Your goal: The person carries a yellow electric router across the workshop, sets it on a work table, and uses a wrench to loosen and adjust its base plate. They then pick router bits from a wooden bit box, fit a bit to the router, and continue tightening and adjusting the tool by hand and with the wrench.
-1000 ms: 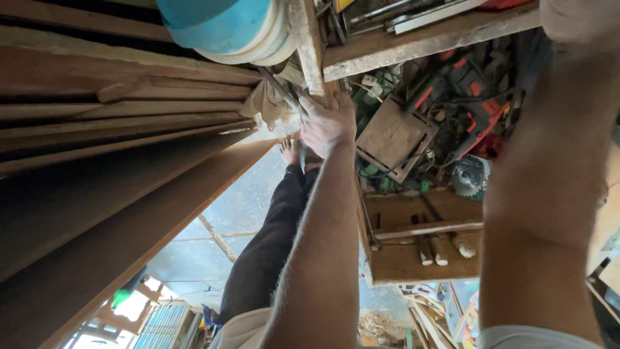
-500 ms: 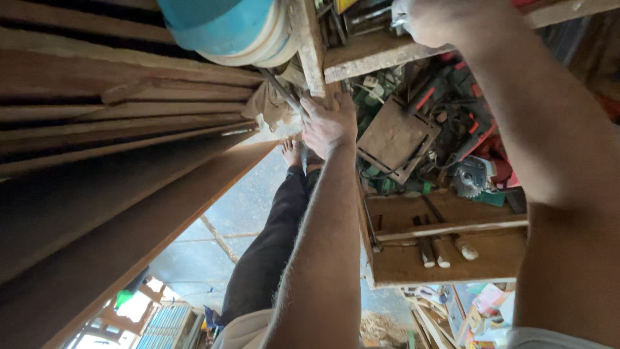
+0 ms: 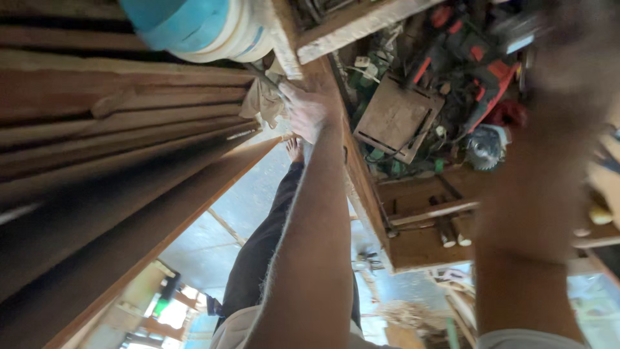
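My left hand (image 3: 303, 113) reaches far out and curls its fingers over the edge of a long wooden workbench (image 3: 361, 181), right beside a crumpled beige rag (image 3: 261, 100). My right hand (image 3: 571, 55) is a brown motion blur at the right side, in front of a pile of red and black power tools (image 3: 465, 52). Its fingers cannot be made out, and I cannot tell whether it holds anything. A blue and white bucket (image 3: 194, 26) sits just beyond the left hand.
Long wooden planks (image 3: 97, 129) are stacked along the left. On the bench lie a square wooden board (image 3: 394, 116) and a circular saw blade (image 3: 484, 145). My leg in dark trousers and bare foot (image 3: 294, 148) stand on a pale floor (image 3: 213, 239).
My right arm has swung from the bench's far end back across the tool pile and is now blurred. The left hand has stayed on the bench edge.
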